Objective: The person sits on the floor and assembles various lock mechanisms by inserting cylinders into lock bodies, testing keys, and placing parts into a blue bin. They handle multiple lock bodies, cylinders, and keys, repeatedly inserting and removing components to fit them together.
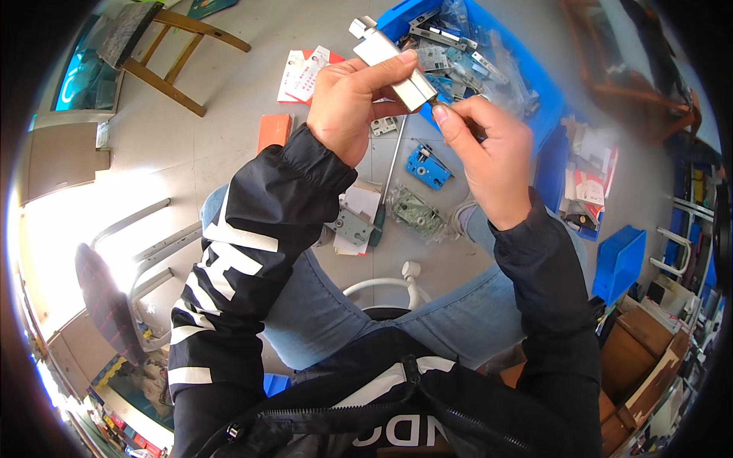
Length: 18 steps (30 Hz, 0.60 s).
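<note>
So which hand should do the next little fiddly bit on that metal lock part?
Probably the right hand: its fingertips already pinch the end of the metal lock part, while the left hand grips the body.

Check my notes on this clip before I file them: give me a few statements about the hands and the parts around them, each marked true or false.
1. The left hand grips a silver metal lock part. True.
2. The right hand is empty and flat. False: its fingertips pinch at the part's end.
3. A blue bin holds metal lock parts. True.
4. A screwdriver lies inside the bin. False: it lies on the floor.
</note>
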Each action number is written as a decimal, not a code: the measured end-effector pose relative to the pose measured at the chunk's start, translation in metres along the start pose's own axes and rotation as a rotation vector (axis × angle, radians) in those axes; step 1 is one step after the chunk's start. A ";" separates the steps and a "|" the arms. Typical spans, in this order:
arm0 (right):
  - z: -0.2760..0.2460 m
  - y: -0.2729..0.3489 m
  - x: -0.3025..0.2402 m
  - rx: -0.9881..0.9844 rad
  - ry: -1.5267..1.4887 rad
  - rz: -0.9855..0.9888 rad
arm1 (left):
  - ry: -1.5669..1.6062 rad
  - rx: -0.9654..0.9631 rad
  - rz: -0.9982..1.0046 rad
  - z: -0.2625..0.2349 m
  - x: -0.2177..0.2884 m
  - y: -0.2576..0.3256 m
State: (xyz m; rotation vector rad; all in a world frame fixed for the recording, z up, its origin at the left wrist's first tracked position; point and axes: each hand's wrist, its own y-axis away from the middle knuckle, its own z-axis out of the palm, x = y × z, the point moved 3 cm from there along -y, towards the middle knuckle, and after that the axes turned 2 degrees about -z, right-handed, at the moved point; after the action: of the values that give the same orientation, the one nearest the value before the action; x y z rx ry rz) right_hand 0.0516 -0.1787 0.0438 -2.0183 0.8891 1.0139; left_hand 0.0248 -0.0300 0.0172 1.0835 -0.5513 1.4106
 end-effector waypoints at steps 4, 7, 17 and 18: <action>0.001 0.000 0.001 0.001 -0.068 0.054 | -0.009 -0.009 0.001 0.000 0.001 0.000; 0.001 0.001 -0.002 0.051 0.173 -0.195 | -0.007 0.034 -0.017 -0.003 -0.003 -0.002; 0.003 0.000 0.021 0.011 -0.092 -0.045 | -0.052 -0.036 -0.106 -0.011 -0.015 -0.010; 0.002 0.001 0.022 0.024 -0.167 -0.035 | 0.016 -0.147 -0.076 -0.008 -0.018 -0.009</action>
State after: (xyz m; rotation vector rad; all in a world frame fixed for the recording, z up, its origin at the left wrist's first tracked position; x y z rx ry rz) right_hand 0.0603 -0.1836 0.0238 -1.8923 0.7710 1.1282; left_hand 0.0284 -0.0311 -0.0039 0.9652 -0.5874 1.2907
